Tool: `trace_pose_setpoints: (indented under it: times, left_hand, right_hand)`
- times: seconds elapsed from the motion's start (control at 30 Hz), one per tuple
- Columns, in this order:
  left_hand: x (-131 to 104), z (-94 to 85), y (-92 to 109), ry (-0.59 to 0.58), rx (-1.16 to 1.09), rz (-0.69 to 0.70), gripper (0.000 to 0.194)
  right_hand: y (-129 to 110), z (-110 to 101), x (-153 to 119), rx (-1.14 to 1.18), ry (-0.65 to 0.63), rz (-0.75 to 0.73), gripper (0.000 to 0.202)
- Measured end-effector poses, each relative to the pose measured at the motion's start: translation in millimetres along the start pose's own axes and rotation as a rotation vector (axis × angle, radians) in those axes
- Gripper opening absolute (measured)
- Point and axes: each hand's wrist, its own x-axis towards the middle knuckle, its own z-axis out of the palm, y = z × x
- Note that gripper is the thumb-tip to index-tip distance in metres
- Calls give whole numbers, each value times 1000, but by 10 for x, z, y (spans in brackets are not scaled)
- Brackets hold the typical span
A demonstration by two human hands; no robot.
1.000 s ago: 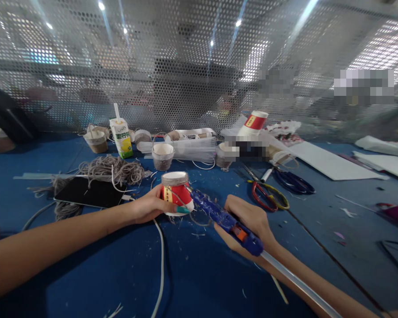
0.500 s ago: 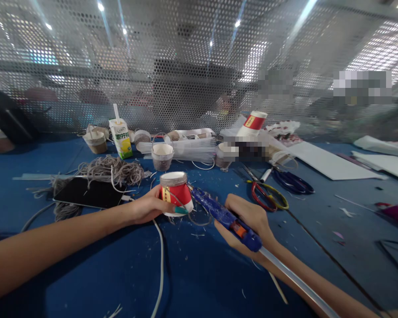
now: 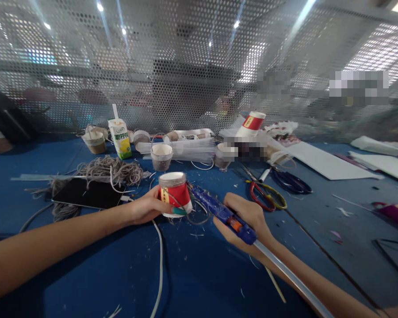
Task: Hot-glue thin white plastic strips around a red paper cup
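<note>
Near the centre, my left hand [image 3: 150, 205] is wrapped round a red and white paper cup [image 3: 180, 194] from its left side. Grey cord is wound around the cup's upper rim, and a loose strand hangs over its front. My right hand [image 3: 243, 217] grips a blue glue gun [image 3: 215, 208], with a long clear glue stick [image 3: 285, 270] sticking out of its rear. The gun's nozzle is at the cup's upper right side; whether it touches the cord cannot be made out.
A tangle of grey cord [image 3: 114, 170] and a black phone [image 3: 89, 193] lie on the left. Behind stand a drink carton [image 3: 120, 140] and a cord-wrapped cup [image 3: 162, 157]. Scissors [image 3: 263, 196] and white sheets [image 3: 334, 163] lie right. A white cable [image 3: 161, 260] runs along the front.
The view has shifted slightly. My right hand and the glue gun have moved a little left; the cup stays in my left hand at almost the same place.
</note>
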Motion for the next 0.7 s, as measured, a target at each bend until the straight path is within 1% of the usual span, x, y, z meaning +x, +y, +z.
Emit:
trace_pose_setpoints:
  times: [0.13,0.23,0.3,0.37,0.43,0.5,0.53,0.63,0.7]
  left_hand:
    - [8,-18,-10,41,-33,-12,41]
    - [26,-29,-11,111,-92,15,41]
    - [34,-34,-11,149,-115,24,41]
    - [35,-39,-15,162,-118,17,43]
    - [32,-46,-21,163,-111,5,45]
    - [28,-52,-27,169,-106,2,47]
    - [27,-53,-28,172,-106,3,47]
    - [26,-43,-23,174,-116,3,50]
    - [26,-23,-13,178,-116,-4,51]
  right_hand:
    - [40,40,-9,-12,-1,31,27]
    - [121,43,10,-138,-49,113,23]
    - [210,27,35,-284,-138,182,23]
    - [317,8,62,-402,-262,220,25]
    - [419,1,80,-453,-399,236,31]
    - [497,7,84,-426,-497,267,40]
    - [523,11,83,-379,-527,290,43]
    - [561,-14,74,-174,-573,374,47]
    - [563,-74,73,-70,-612,429,51]
